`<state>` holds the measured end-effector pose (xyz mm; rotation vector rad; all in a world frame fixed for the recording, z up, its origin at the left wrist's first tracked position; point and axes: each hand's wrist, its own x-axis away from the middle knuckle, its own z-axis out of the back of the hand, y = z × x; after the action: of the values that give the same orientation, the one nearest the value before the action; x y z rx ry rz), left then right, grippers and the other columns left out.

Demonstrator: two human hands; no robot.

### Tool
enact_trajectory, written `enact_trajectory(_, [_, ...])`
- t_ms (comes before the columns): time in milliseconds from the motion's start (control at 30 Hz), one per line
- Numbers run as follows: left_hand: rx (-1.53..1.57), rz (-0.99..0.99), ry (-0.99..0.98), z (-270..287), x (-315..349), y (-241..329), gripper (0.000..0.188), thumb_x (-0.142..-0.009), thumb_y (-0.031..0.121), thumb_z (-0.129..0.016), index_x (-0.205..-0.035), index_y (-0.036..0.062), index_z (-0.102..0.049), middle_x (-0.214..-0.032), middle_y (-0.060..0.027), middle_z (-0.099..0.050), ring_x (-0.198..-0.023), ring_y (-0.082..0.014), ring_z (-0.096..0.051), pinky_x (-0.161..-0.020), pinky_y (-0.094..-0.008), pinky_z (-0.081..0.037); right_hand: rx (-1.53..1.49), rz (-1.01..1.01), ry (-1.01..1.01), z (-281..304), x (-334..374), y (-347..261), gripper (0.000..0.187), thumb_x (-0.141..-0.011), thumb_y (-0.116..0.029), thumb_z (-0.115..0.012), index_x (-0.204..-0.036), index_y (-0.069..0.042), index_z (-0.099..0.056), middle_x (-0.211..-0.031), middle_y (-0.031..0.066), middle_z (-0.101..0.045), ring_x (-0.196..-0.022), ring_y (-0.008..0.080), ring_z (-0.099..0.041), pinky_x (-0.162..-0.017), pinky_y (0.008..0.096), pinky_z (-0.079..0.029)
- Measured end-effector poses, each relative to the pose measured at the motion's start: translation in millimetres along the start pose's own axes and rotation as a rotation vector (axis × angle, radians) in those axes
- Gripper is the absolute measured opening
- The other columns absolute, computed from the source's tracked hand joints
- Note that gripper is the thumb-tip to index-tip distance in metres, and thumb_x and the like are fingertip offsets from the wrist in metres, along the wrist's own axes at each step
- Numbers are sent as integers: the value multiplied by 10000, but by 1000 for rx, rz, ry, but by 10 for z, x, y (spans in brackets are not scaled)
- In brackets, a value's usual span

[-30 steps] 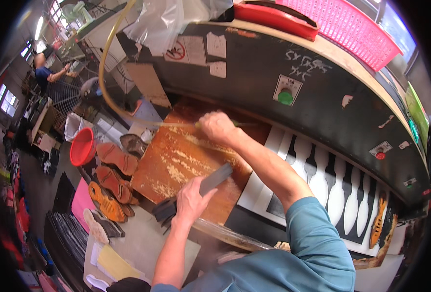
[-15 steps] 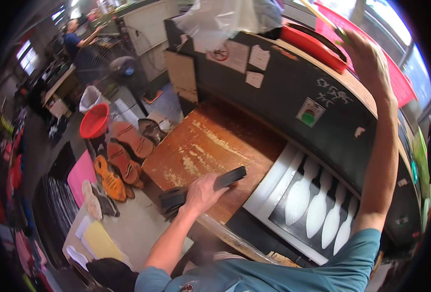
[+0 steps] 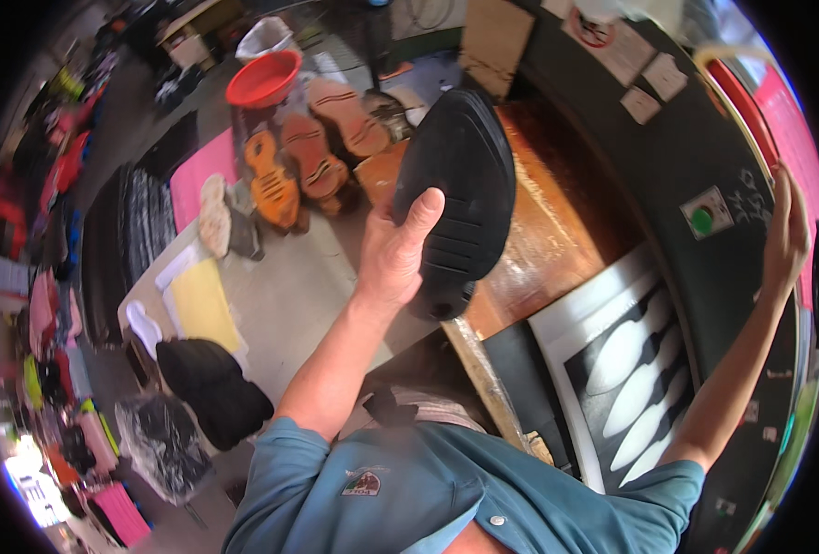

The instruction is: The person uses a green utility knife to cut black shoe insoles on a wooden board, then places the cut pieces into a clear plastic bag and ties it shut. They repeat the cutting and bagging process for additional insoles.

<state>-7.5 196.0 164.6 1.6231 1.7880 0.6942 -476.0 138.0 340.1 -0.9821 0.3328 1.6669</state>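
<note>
My left hand (image 3: 393,251) grips a stack of black shoe soles (image 3: 465,162), its thumb lying across their grooved face. The soles are held up, tilted, over the worn wooden board (image 3: 543,212). My right hand (image 3: 786,235) is at the far right by the upper rim of the dark machine panel (image 3: 649,152). Its fingers point upward, and nothing shows in them. A red tray (image 3: 742,106) and a pink basket (image 3: 786,120) are close to that hand. White sole-shaped pieces (image 3: 626,355) lie on a black sheet in a white frame below the panel.
A green button (image 3: 702,221) sits on the panel. On the left bench are an orange sole (image 3: 271,185), reddish soles (image 3: 312,157), a red bowl (image 3: 263,79), a yellow sheet (image 3: 204,300) and pink material (image 3: 204,180). A black bundle (image 3: 213,392) is near my left elbow.
The view has swung left and downward. My left hand has lifted the black soles and turned their broad face toward me. My right hand has moved down from the tan stick-like item it was holding.
</note>
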Motion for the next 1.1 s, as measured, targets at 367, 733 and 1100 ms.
enact_trajectory(367, [32,-42,464,617,1090,414,419,-994,407,-776,-1153,35,-670,-996,10,-679,-890,-72,-611,-796,-259,-532,-1183,-488,-947,-1951,2971,-3380,619,-1009,-305,-750,-1468,43,-523,-1386,130,-634,-1271,218,-578,-1101,366,-437])
enact_trajectory(733, [-145,-256,981,2206,2699,1902,433,-1067,317,-656,-1310,-39,-616,-1165,-89,-703,-995,-137,-667,-862,-306,-561,-1212,-232,-1483,-2206,3452,-5674,461,-1018,-395,-695,-1037,56,-602,-902,141,-673,-863,159,-597,-719,356,-518])
enact_trajectory(1100, [-1203,-236,1162,4008,3310,2097,604,-993,219,-713,-1452,-108,-498,-1401,-295,-571,-1298,-423,-583,-1122,-456,-469,-882,9,-1426,-2530,3950,-6979,776,-932,-377,-746,-1420,180,-516,-1017,304,-731,-868,277,-697,-861,388,-555])
